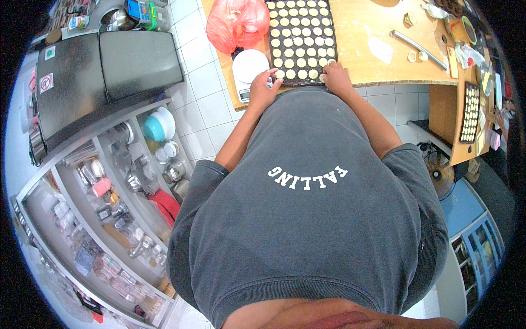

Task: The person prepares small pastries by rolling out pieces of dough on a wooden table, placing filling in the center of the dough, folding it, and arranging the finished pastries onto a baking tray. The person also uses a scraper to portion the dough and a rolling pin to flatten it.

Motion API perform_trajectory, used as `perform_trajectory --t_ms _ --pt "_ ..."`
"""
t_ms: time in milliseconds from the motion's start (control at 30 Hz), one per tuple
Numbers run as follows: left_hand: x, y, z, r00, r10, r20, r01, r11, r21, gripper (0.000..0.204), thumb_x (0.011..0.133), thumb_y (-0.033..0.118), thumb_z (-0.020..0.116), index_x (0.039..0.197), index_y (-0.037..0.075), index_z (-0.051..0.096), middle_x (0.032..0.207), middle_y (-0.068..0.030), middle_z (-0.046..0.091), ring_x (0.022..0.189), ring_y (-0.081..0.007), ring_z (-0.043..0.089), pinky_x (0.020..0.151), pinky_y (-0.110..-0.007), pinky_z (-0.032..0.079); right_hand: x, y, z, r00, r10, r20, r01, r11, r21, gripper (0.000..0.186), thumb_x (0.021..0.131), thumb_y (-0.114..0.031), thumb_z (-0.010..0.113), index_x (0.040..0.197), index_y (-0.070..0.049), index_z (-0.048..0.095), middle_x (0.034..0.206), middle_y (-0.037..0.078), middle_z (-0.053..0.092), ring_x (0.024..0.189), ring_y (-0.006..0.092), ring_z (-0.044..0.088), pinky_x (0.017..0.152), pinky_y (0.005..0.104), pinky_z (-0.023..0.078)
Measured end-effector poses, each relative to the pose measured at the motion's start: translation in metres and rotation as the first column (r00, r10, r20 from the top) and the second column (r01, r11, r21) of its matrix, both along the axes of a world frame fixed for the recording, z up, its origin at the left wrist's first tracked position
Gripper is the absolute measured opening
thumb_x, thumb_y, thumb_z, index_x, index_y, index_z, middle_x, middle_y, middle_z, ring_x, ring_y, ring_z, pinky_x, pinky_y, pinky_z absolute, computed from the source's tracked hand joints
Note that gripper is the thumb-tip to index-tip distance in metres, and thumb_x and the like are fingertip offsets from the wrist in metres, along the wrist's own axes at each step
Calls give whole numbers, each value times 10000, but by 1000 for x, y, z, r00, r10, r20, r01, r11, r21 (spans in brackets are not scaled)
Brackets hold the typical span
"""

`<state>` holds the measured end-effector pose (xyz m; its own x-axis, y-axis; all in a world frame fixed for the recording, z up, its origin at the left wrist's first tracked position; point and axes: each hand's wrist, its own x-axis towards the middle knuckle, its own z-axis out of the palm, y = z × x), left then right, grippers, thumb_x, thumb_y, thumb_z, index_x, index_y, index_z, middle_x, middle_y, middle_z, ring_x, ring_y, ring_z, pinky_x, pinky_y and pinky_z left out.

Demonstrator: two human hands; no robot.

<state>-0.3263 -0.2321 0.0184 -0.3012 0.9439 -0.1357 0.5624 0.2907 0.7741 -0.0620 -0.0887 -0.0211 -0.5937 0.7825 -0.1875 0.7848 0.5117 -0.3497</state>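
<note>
A dark tray bearing rows of several small pale, round dough pieces sits along the near edge of the wooden table. My left hand grips its near left corner with curled fingers, beside a white scale. On the opposite side, my right hand has its fingers bent onto the near right corner, close to the last dough pieces. A red plastic bag lies behind the scale.
A metal rod and small cutters lie on the table. Another dough tray sits at right near someone's hand. A black appliance and crowded shelves stand left; a fan is lower right.
</note>
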Motion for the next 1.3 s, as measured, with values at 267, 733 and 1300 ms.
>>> perform_trajectory --t_ms 267,733,1300 --pt "-1 1 0 1000 2 -10 -1 1000 14 415 868 226 782 1249 84 698 986 -92 717 848 -243 655 807 -388 540 2 4 -4 998 56 39 -56 998 2 115 889 -174 696 934 -68 695 1067 124 647 1090 327 621 860 558 518" --pt "-1 3 0 1000 19 12 -19 1000 -7 400 872 227 778 1236 79 705 988 -92 716 845 -247 652 811 -386 540 0 10 1 964 185 189 -195 980 35 140 945 -179 621 1006 -62 667 1069 110 656 1096 307 623 908 592 474" --pt "0 -1 4 998 61 8 -61 998 -16 392 874 213 778 1235 78 707 1007 -90 731 824 -245 665 783 -377 552 3 13 -6 951 245 189 -267 958 101 153 917 -198 627 998 -69 643 1018 99 658 1052 294 633 898 568 464"
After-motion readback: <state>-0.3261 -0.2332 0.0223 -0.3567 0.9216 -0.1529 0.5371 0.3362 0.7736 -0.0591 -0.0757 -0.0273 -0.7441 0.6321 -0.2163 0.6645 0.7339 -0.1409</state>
